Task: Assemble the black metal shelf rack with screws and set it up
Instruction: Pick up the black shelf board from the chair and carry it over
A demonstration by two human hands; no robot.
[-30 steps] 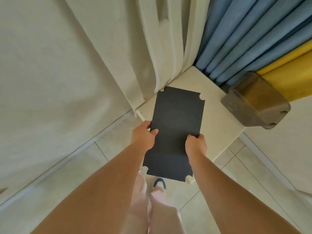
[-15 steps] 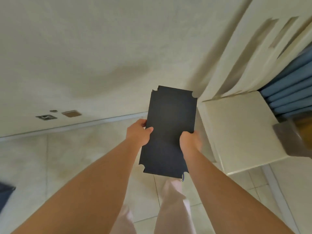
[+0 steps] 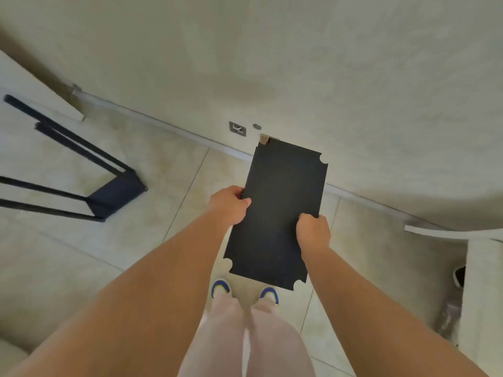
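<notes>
**Shelf panel in both hands, frame waiting at left**

Largest first: the rack frame [image 3: 81, 175] lies on its side on the tiled floor [image 3: 114, 254] at the left of the frame — black rods running to one end panel. Looks rigid and awkward rather than heavy; when you get to it, lift by the rods near the panel, not by the free rod ends, which will swing.

Centre of frame: the black shelf panel [image 3: 280, 213], held flat-ish w/ its long axis pointing away from you, above your shoes. It reads as thin sheet metal — stiff, probably light, no sag visible. Corners are notched, prob. for the rods. Edges may be sharp, so keep fingers wrapped on the long sides, mid-length, as now.

Left hand [image 3: 230, 205] is curled round the left long edge, thumb on top. Right hand [image 3: 313, 232] is curled round the right long edge, slightly nearer you. Both closed on the panel.

Smooth finish could be slick, so don't go one-handed.
</notes>
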